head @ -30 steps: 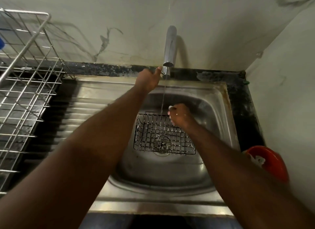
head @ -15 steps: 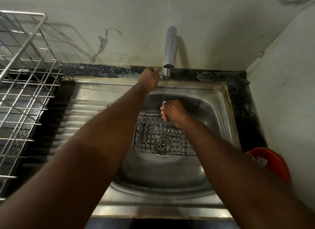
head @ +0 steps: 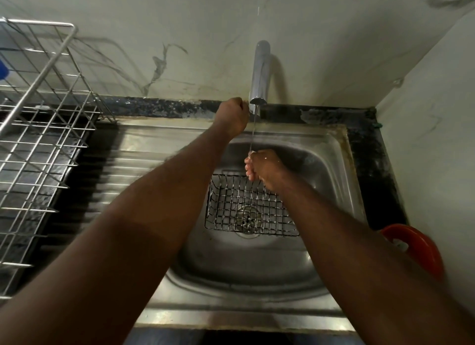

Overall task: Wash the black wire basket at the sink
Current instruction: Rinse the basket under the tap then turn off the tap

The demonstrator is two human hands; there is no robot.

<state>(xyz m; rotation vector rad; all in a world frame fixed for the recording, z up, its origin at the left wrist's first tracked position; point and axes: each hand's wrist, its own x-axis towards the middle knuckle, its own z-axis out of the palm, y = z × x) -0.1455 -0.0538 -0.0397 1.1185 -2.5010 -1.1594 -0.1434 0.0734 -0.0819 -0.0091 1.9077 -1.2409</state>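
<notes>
Steel sink [head: 336, 164], one basin, with a ribbed drainboard [head: 144, 164] on its left side, set in a dark speckled counter [head: 372, 180] below a pale veined wall [head: 180, 23].

Item 1: black wire basket [head: 231, 208]. It lay flat on the basin floor, open side up, right over the drain [head: 248, 217], which showed through the mesh. Neither of my hands clearly held it.

Item 2: chrome tap [head: 261, 72]. It stood at the back of the sink, spout pointing down. A thin stream of water [head: 253, 134] ran from its mouth.

Item 3: my left hand [head: 232, 117]. It was stretched to the back of the sink, just beside the tap's mouth and on its left. The fingers were clenched. Whether they closed round a handle I could not tell, as the back of the hand hid it.

Item 4: my right hand [head: 264, 168]. It was under the stream, above the far edge of the basket, and the water struck it near the knuckles. The fingers were curled tight together. Whether they kept anything inside I could not tell, nor whether the hand touched the basket's rim.

Item 5: silver wire dish rack [head: 38, 139]. It stood on the counter left of the drainboard, well apart from the basket. A small blue thing [head: 3, 71] showed at its far left edge.

Item 6: red bowl [head: 421, 252]. It sat on the counter at the sink's right, against the side wall, with something white [head: 401, 244] in it.
</notes>
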